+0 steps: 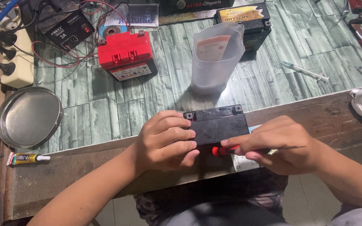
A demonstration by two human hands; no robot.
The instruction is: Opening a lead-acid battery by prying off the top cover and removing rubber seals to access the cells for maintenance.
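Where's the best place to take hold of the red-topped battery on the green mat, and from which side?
Grip the red-topped battery from above, fingers on its two long flat sides. It stands upright and boxy, and wires crowd its back and left, so coming straight down looks like the clearest way in.

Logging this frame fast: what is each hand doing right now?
Left hand: closed on the black battery.
Right hand: closed on a red-handled screwdriver.
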